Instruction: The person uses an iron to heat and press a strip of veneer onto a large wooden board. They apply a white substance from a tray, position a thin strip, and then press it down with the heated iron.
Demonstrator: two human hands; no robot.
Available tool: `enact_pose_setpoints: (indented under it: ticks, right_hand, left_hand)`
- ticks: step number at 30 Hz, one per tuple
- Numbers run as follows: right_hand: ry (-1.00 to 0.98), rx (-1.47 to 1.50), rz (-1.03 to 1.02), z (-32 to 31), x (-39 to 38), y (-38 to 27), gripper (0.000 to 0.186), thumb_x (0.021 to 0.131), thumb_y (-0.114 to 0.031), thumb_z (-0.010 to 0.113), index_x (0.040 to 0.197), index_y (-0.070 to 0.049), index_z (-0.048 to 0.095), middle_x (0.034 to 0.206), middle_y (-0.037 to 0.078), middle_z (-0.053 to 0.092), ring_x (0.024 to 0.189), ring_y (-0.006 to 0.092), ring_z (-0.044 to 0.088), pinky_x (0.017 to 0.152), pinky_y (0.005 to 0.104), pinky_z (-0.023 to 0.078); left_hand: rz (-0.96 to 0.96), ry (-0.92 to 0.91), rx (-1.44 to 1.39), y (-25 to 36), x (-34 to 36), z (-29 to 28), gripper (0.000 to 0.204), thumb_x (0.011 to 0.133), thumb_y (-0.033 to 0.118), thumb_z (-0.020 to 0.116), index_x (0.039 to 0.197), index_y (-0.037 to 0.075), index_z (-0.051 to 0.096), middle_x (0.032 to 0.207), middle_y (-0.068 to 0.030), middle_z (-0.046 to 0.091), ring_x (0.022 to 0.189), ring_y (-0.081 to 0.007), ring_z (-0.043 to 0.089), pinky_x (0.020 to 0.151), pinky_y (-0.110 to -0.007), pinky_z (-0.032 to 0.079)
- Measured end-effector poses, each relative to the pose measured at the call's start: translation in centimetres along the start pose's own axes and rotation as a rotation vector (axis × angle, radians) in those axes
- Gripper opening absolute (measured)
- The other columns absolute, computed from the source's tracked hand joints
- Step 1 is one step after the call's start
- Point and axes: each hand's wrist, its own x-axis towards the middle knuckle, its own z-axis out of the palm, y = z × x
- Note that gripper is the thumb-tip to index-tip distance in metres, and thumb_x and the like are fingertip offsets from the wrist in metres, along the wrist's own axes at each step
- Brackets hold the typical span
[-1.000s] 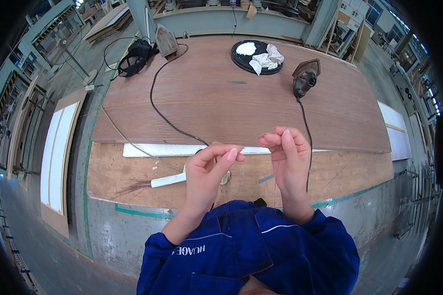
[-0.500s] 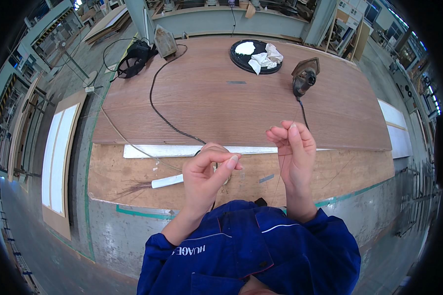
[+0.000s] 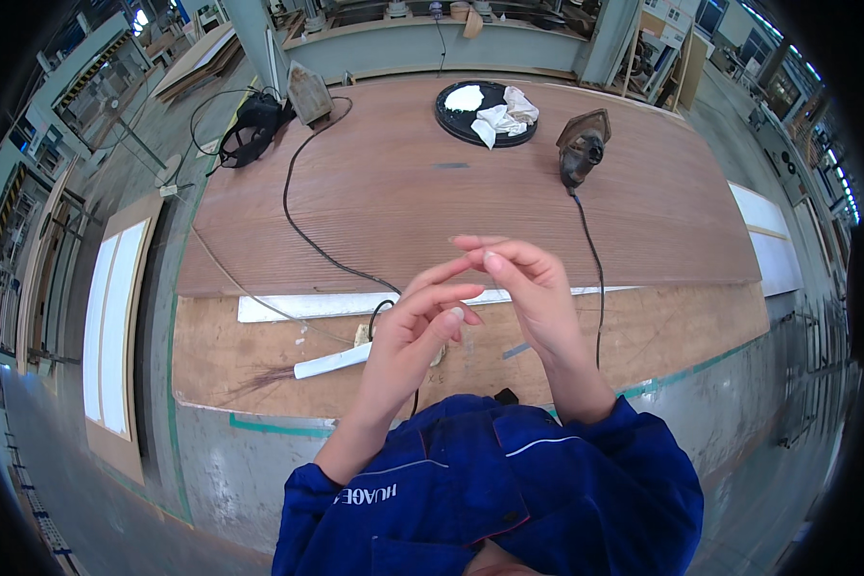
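My left hand (image 3: pixel 420 326) and my right hand (image 3: pixel 528 288) are raised together above the near edge of the workbench. The left fingers are stretched out and touch the right hand's palm side. The right fingers are loosely bent over them. I see nothing held in either hand. Blue jacket sleeves cover both forearms. Below the hands lie a brush with a white handle (image 3: pixel 328 363) and a long white strip (image 3: pixel 298 305) on the lighter board (image 3: pixel 672 331).
A large brown wood panel (image 3: pixel 432 192) covers the bench. On it are a dark iron (image 3: pixel 583 144) with a black cord, a second iron (image 3: pixel 307 91), and a round black tray (image 3: pixel 451 120) holding white rags. A white-framed panel (image 3: pixel 115 317) lies on the floor at left.
The hands have come closer together and risen slightly. The left fingers, pinched before, are now stretched out against the right hand.
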Motion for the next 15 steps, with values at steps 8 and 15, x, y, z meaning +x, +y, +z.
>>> enact_pose_setpoints:
  ticks: [8, 15]
  right_hand:
    - [-0.120, 0.016, 0.086, 0.7, 0.4, -0.3, 0.019, 0.094, -0.013, 0.055, 0.099, 0.000, 0.068, 0.120, 0.013, 0.060, 0.105, 0.0160, 0.057, 0.089, 0.0295, 0.046]
    - [0.310, -1.044, -0.716, 0.3, -1.0, -1.0, 0.019, 0.078, -0.003, 0.068, 0.097, -0.006, 0.069, 0.094, 0.008, 0.062, 0.092, 0.0212, 0.056, 0.075, 0.0323, 0.045]
  left_hand:
    - [-0.104, -0.037, -0.009, -1.2, 0.0, 0.0, 0.022, 0.094, 0.005, 0.053, 0.112, -0.003, 0.062, 0.112, -0.0123, 0.060, 0.093, -0.0167, 0.063, 0.084, -0.028, 0.050]
    - [0.100, 0.168, 0.277, -0.8, -0.7, 0.0, 0.018, 0.089, 0.001, 0.058, 0.104, -0.002, 0.067, 0.104, -0.0114, 0.063, 0.086, -0.0152, 0.063, 0.074, -0.025, 0.050]
